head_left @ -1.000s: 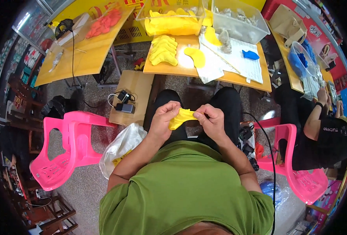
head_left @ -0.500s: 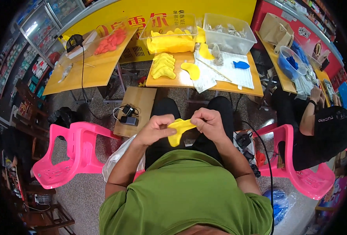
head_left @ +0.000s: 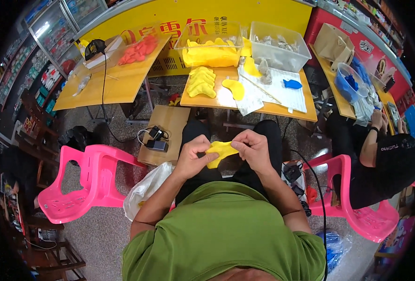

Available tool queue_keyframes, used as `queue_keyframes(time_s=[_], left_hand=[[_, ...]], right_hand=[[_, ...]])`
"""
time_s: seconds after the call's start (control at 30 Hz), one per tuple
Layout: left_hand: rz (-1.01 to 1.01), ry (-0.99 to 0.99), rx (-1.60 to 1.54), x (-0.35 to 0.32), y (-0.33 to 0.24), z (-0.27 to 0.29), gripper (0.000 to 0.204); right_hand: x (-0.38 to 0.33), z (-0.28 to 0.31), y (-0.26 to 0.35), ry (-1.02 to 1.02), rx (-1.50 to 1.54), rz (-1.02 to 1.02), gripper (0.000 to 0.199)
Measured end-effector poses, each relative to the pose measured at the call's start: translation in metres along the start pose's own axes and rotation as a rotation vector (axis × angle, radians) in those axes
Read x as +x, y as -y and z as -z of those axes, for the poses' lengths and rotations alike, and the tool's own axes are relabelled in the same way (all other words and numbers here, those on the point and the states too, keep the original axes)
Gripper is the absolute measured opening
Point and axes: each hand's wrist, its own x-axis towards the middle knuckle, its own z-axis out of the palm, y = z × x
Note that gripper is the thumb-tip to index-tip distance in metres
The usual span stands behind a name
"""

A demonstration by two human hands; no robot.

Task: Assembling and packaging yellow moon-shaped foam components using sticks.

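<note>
Over my lap, both hands hold a soft yellow cloth-like piece [head_left: 220, 151] between them. My left hand [head_left: 193, 157] pinches its left side, thumb on top. My right hand [head_left: 255, 150] grips the upper right end between thumb and fingertips. The piece is stretched and bent, its lower part hanging below my left thumb. On the table [head_left: 207, 102] ahead lie a stack of wavy yellow pieces [head_left: 201, 82] and one curved, bean-shaped yellow piece [head_left: 234, 89]. To their right, a thin stick [head_left: 264, 90] and a blue fish-shaped piece [head_left: 292, 84] rest on white sheets [head_left: 289, 101].
Two clear bins stand at the table's back: one bin [head_left: 179, 47] with yellow pieces, another bin [head_left: 282, 56] with greyish contents. Pink chairs [head_left: 91, 180] flank me. A cardboard piece [head_left: 163, 119] with chargers lies left of my legs. A co-worker [head_left: 390, 159] sits at right.
The yellow piece has been turned and pulled wider between my hands; its hanging part is shorter. My left hand has shifted slightly right. The view has tilted a little.
</note>
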Motion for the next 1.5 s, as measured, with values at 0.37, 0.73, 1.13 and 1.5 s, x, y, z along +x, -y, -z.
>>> queue_keyframes(time_s=[0.37,0.73,1.13,1.5], left_hand=[[0.091,-0.050,-0.402,0.013,0.026,-0.021,0.015],[0.451,-0.157,-0.578,0.051,0.063,-0.016,0.013],[0.356,-0.328,-0.927,0.105,0.107,0.016,0.021],[0.361,-0.466,-0.746,0.118,0.111,0.007,0.019]], right_hand=[[0.014,-0.005,-0.014,0.032,0.177,0.006,0.016],[0.110,0.033,-0.049,-0.136,-0.472,0.026,0.008],[0.198,0.158,-0.104,-0.418,-1.563,0.030,0.013],[0.185,0.152,-0.104,-0.374,-1.636,0.158,0.008]])
